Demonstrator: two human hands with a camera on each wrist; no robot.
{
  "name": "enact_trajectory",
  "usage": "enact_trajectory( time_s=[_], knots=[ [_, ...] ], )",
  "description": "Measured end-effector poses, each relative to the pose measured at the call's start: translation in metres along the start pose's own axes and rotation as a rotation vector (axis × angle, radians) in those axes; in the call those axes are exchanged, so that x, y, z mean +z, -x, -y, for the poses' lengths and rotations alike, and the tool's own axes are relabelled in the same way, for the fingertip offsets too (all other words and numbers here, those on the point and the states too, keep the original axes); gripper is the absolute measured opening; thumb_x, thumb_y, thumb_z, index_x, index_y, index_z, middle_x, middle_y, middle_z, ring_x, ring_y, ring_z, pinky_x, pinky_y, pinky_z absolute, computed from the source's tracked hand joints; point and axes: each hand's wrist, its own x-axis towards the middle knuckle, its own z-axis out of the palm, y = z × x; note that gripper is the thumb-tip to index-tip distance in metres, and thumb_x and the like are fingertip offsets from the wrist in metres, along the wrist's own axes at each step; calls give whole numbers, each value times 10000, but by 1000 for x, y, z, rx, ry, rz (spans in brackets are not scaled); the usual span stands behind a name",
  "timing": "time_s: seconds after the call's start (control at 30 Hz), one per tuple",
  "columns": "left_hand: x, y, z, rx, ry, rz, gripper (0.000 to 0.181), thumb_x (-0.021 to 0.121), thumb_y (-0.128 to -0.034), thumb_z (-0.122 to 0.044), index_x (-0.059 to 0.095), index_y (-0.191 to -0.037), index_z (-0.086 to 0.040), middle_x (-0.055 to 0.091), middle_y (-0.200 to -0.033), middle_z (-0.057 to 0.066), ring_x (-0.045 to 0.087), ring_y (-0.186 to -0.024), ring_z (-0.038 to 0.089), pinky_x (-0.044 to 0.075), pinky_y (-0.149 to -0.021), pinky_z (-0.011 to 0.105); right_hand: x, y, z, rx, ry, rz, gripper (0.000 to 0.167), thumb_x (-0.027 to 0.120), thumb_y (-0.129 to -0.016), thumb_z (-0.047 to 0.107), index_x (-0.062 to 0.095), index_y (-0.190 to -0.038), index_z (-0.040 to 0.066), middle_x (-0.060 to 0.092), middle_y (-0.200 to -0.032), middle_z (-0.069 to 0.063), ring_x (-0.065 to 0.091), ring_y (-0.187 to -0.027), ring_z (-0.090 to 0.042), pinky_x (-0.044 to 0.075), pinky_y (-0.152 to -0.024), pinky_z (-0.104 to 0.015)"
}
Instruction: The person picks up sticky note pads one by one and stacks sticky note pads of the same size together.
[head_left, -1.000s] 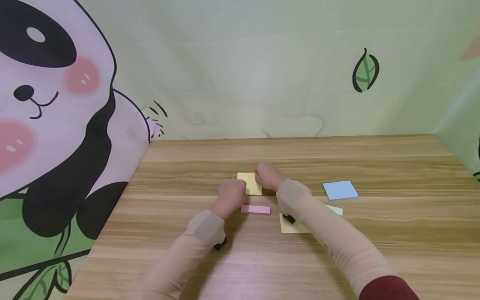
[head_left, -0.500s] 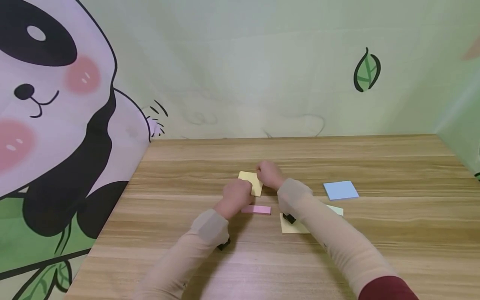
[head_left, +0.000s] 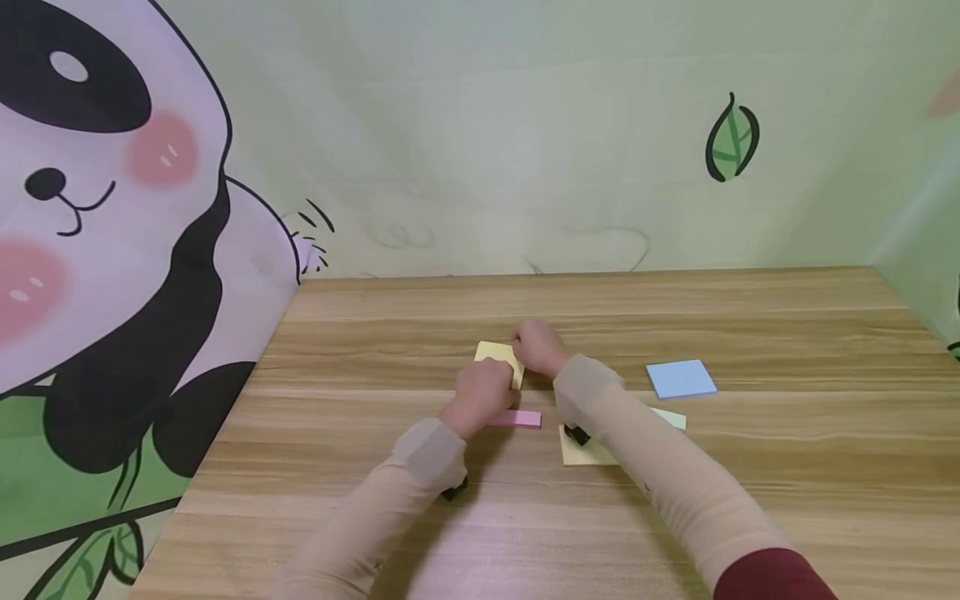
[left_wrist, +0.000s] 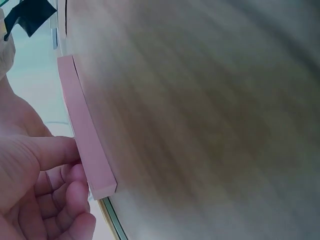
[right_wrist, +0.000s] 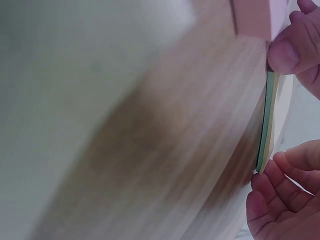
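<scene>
Crowding the yellow sticky-note pad (head_left: pixel 504 351) in head view: left hand (head_left: pixel 483 396) over its near left part, right hand (head_left: pixel 540 347) at its far right edge. Both hands curled in; fingertips hidden from here. One pink strip pad (head_left: pixel 519 419) partly under left hand; one blue pad (head_left: pixel 681 379) well right of right hand; one cream pad (head_left: pixel 585 454) and one mint pad (head_left: pixel 671 418) nearer the person than right hand, both part-hidden by the right sleeve (head_left: pixel 645 467). All on one wood-grain table (head_left: pixel 300 350).

Left wrist view: thumb meets the pink pad's upper edge, other fingers loosely curled behind. Can't tell if it grips pink or only reaches past it. One green pad (left_wrist: pixel 115 220) shows under yellow, just past pink's end. Risk: thumb that close could knock pink askew.

Right wrist view: right fingertips bunched at the far corner of the yellow-on-green stack, seemingly pinching it; left thumb at the near end. Risk: uneven push from the two hands could slide yellow off green, or a hard pinch could bend the corner.

Count: two hands, six pads, one of each colour; more under the forearm, can't tell.
</scene>
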Motion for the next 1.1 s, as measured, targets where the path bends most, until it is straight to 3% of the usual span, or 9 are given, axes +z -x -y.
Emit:
enact_trajectory(
  time_s=[0.3,0.43,0.57,0.7,0.87,1.0,1.1],
  knots=[
    [0,-1,-2,-19,-7,-25,264,628,-731,-246,486,-529,-152,586,-651,31,522,-561,167,377,-410,335,0,-1,0,-4,16,17,317,421,-772,-21,353,-497,119,279,-504,27,268,-496,-123,214,-461,-212],
    [0,0,0,-8,22,-1,291,627,-735,-266,469,-509,-172,539,-596,-11,486,-531,135,353,-403,314,-2,0,-1,15,6,30,312,411,-772,-11,334,-501,124,263,-505,30,257,-492,-120,210,-456,-214],
    [-8,-1,8,-17,191,55,370,624,-748,-269,408,-464,-171,374,-481,-59,337,-453,85,251,-380,239,-8,3,-6,184,-22,1,279,408,-790,32,347,-535,126,307,-518,17,297,-477,-127,243,-436,-229],
    [-22,-5,22,-106,356,63,370,579,-801,-231,384,-497,-148,291,-458,-62,267,-429,78,198,-395,204,-17,5,-13,359,-69,-27,262,427,-782,56,366,-535,121,369,-512,-6,371,-438,-141,297,-408,-238],
    [-28,-9,39,-200,354,27,358,490,-806,-125,324,-490,-154,286,-442,-55,268,-408,84,170,-405,199,-19,6,-19,474,-251,77,240,437,-785,59,475,-549,62,467,-445,-22,499,-356,-125,437,-384,-246],
    [-22,-9,47,-208,368,8,355,445,-718,-22,271,-440,-157,230,-419,-67,198,-399,75,137,-401,194,-15,4,-19,577,-484,118,200,451,-799,45,572,-670,-49,514,-456,-55,530,-359,-141,485,-420,-280],
    [-16,-9,51,-203,386,0,337,434,-683,1,264,-438,-156,212,-423,-70,194,-412,81,154,-404,198,-13,3,-17,627,-569,136,187,454,-807,33,580,-724,-78,519,-473,-62,524,-369,-135,482,-417,-273]
  ],
)
